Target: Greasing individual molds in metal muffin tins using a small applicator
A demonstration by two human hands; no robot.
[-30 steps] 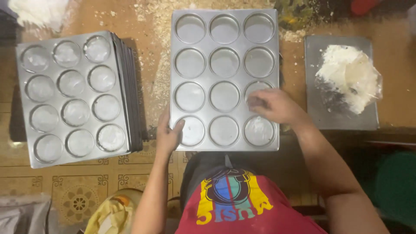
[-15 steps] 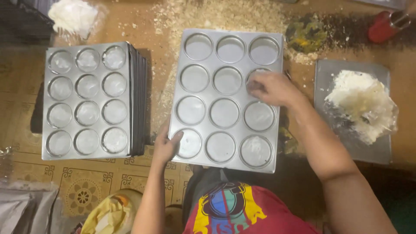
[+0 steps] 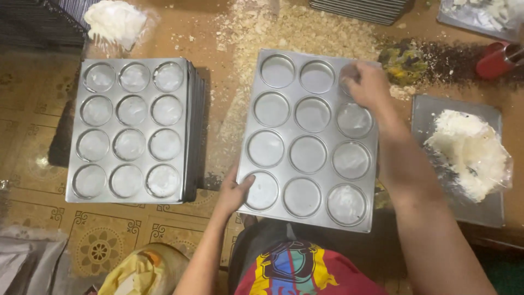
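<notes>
We steadied the grey twelve-cup metal baking tray [image 3: 308, 142] at its near-left corner with our left hand [image 3: 236, 192], fingers closed loosely on its edge. Our right hand [image 3: 367, 86], fingers curled, rubbed the far-right cup; that column looked smeared white, the rest bare.

Head view: worn camera — looks straight down from above the lap.
Nearness: close — one muffin tray [image 3: 311, 142] fills the middle.
Shared: single view only.
</notes>
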